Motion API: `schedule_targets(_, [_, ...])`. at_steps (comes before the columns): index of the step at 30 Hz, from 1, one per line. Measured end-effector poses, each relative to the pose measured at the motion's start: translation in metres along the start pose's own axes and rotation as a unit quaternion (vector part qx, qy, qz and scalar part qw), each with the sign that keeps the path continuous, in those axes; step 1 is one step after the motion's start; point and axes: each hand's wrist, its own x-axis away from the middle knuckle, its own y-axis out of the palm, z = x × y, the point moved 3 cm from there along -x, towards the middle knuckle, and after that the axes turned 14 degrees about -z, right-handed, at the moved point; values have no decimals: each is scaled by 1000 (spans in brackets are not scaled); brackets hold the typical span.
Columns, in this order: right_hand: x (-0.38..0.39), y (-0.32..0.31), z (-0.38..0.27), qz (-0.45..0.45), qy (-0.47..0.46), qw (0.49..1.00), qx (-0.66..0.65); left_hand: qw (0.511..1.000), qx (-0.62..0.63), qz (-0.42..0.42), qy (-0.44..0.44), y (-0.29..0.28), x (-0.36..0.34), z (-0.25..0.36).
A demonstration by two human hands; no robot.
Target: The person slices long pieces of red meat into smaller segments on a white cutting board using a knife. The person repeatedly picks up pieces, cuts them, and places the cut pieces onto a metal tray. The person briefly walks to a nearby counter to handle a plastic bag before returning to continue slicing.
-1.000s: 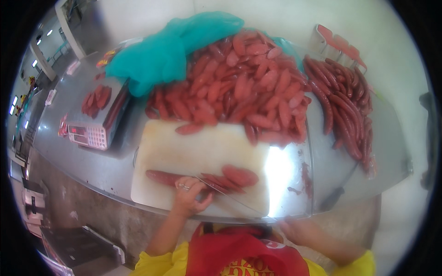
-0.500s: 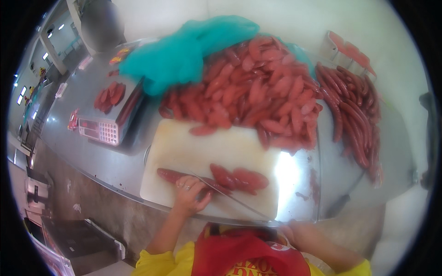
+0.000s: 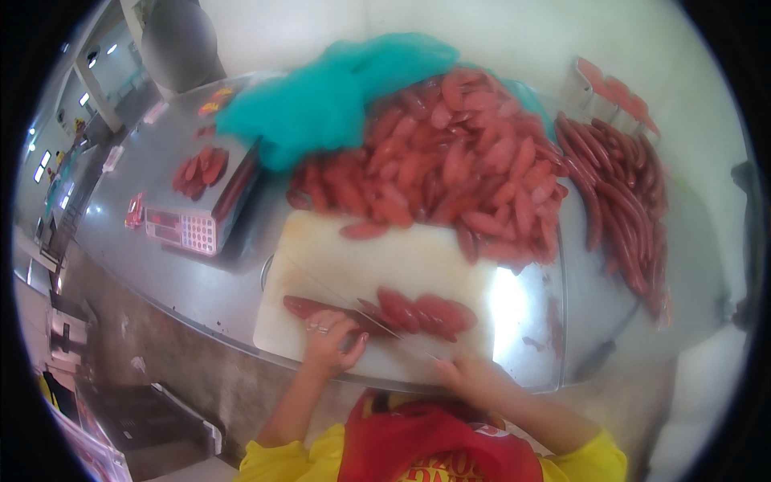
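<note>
A red sausage (image 3: 300, 306) lies across the white cutting board (image 3: 377, 257). The fingers of my left hand (image 3: 329, 345) are bent over it and press it to the board. My right hand (image 3: 466, 375), at the board's front edge, is closed round the knife, whose handle is mostly hidden. Running up and left over the sausage, the thin blade (image 3: 389, 329) crosses it just right of my left fingers. Several slanted sausage slices (image 3: 434, 315) rest overlapping at the right end. One loose slice (image 3: 363, 231) lies near the board's far edge.
Beyond the board rises a big heap of sausage slices (image 3: 458, 153), with teal netting (image 3: 313, 104) beside it. Whole sausages (image 3: 618, 193) are piled on the right. A digital scale (image 3: 181, 230) carrying slices stands at the left on the metal table (image 3: 120, 241).
My right hand has moved up and left, sliding the knife forward across the sausage so its tip reaches farther over the board. My left hand stays on the sausage. The view has shifted slightly.
</note>
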Motion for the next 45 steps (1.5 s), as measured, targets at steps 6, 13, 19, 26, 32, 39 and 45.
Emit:
schedule_targets(6, [83,-2,27,-50,117,989,76,999,5,-35,-22,3,3,-6])
schedule_targets(13, [-51,12,-18,3,-18,1000,1,999,11,-50,-17,0,1,-4])
schedule_targets(19, [2,1,-15,37,-30,999,19,1000,0,-25,-16,-13,4,-14])
schedule_targets(26, [61,-4,-3,-18,53,997,52,998,10,-47,-34,-11,7,-21])
schedule_targets(32, [-68,17,-40,81,-86,993,21,998,32,-54,-18,-15,0,-21])
schedule_targets(39, [17,6,-15,-10,24,1000,0,1000,-7,-23,8,-30,5,-30])
schedule_targets(45, [58,3,-6,-42,47,998,28,998,36,-58,-1,-26,2,-40])
